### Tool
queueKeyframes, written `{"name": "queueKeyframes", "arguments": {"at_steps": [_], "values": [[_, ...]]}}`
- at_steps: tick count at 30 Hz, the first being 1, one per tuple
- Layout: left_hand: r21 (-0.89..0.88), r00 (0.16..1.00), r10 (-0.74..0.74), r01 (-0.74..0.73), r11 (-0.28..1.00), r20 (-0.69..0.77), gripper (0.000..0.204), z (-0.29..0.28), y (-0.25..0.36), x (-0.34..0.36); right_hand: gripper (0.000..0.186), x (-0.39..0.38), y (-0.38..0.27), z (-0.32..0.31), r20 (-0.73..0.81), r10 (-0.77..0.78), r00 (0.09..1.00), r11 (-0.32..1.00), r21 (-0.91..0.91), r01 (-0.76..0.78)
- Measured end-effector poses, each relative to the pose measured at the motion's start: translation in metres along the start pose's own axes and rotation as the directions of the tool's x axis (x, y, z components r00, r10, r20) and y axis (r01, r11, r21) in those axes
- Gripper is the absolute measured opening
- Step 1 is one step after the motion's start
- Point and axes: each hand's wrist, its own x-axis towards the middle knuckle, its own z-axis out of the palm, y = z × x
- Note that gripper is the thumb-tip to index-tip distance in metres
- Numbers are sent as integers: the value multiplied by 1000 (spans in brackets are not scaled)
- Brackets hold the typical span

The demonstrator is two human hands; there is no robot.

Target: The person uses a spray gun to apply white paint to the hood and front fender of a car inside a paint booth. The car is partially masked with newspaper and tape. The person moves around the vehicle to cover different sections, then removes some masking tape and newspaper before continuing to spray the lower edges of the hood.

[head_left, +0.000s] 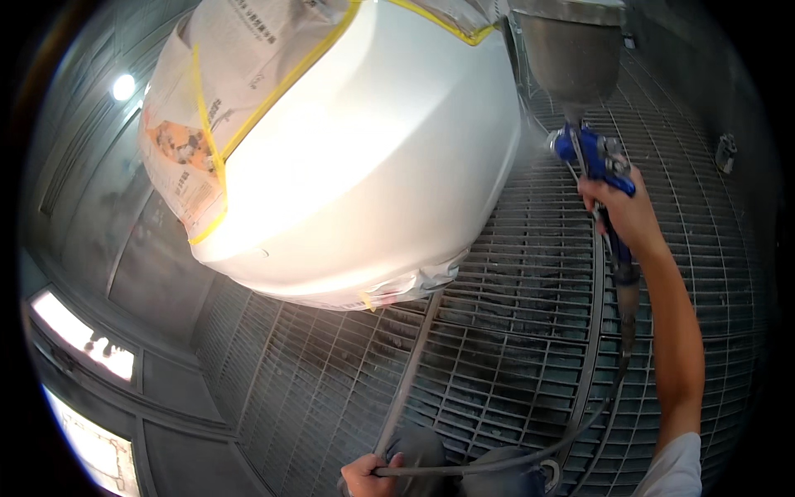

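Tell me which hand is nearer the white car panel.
Right. The right hand holds the blue spray gun just beside the white car panel; the left hand grips the grey hose well below it.

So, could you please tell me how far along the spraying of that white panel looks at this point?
Masking looks done: newspaper and yellow tape cover the edges of the glossy white car body panel. In hand: the right hand aims the blue spray gun with metal cup at the panel's right edge, mist showing, while the left hand holds the grey air hose. How much remains is hard to judge.
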Motion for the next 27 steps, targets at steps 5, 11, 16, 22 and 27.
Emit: {"name": "queueKeyframes", "arguments": {"at_steps": [5, 11, 16, 22, 27], "values": [[-137, 987, 102, -85, 987, 126, 40, -6, -31, 18, 29, -62, -40, 29, 450, 77, 890, 961, 204, -186], [-252, 960, 56, 15, 968, 273, 42, -37, -65, 43, 41, -89, -85, 65, 178, 91, 980, 969, 210, -128], [-284, 950, -157, 235, 930, 270, 41, -101, -100, 43, 30, -98, -145, 82, -56, 251, 966, 963, 113, -244], [-280, 907, -331, 399, 873, 260, 43, -176, -108, -14, 26, -115, -216, 105, 76, 433, 898, 888, 132, -440], [-227, 847, -503, 530, 817, 169, 47, -247, -47, -10, 26, -94, -247, 137, -48, 437, 898, 899, 37, -436]]}}
